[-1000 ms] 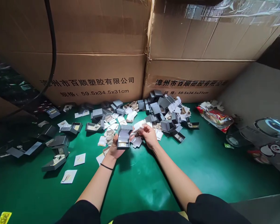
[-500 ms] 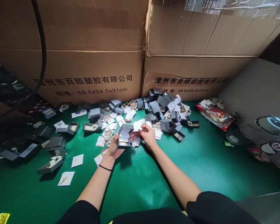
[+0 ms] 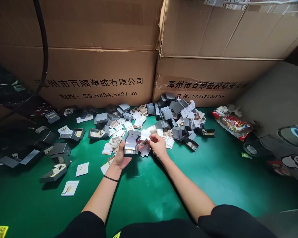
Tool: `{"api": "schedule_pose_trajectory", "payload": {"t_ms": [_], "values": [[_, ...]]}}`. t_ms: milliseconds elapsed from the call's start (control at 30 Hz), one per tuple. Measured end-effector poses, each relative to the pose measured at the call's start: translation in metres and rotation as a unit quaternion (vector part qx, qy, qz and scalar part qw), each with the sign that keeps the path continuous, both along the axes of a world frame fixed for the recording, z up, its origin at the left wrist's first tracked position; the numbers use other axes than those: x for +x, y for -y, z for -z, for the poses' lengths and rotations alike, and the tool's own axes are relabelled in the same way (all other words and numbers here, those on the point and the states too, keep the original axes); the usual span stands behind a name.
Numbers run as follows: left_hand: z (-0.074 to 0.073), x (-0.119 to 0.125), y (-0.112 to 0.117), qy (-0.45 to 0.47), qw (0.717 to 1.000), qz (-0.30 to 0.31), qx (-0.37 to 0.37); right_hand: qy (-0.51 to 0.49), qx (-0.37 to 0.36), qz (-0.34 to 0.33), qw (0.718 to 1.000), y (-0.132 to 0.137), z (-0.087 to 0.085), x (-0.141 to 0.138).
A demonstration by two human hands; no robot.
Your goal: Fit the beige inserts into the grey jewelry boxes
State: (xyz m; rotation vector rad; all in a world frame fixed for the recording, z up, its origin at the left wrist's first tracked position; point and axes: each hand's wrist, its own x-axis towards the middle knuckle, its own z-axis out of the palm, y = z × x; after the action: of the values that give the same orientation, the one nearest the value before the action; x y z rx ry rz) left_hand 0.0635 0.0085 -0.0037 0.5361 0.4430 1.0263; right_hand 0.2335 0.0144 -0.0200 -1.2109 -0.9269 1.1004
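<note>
Head view: brown corrugated cardboard cartons (image 3: 99, 71) stand behind a smooth green tabletop (image 3: 144, 195). The left hand (image 3: 121, 158) grips an open dark-grey rectangular hinged box (image 3: 131, 150) above the tabletop, lid raised, apparently to keep its interior in sight. The right hand (image 3: 158, 145), just beside it, pinches a small white paper-like piece (image 3: 145, 134), fingertips narrow, seemingly for fine control. A mixed heap of grey boxes and white papers (image 3: 175, 114) lies beyond, against the cartons.
</note>
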Motion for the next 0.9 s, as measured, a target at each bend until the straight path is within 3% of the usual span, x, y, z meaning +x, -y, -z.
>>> {"api": "schedule_pose_trajectory", "payload": {"t_ms": [200,333,467,600,900], "values": [[0.000,0.006,0.000,-0.006,0.999,-0.034,-0.022,-0.053,0.011,0.018,0.998,0.000,-0.002,-0.004],[-0.001,0.014,0.002,-0.002,0.998,-0.054,-0.034,-0.039,0.001,0.073,0.997,0.003,-0.002,-0.012],[-0.003,0.016,0.004,-0.003,0.998,-0.046,-0.030,-0.017,-0.002,0.109,0.994,0.004,0.003,-0.016],[-0.004,0.012,0.005,-0.011,1.000,-0.020,-0.020,-0.014,-0.005,0.086,0.996,0.001,0.006,-0.010],[-0.008,0.007,0.006,0.005,0.999,-0.015,-0.029,0.170,0.126,0.070,0.975,0.009,-0.007,-0.002]]}}
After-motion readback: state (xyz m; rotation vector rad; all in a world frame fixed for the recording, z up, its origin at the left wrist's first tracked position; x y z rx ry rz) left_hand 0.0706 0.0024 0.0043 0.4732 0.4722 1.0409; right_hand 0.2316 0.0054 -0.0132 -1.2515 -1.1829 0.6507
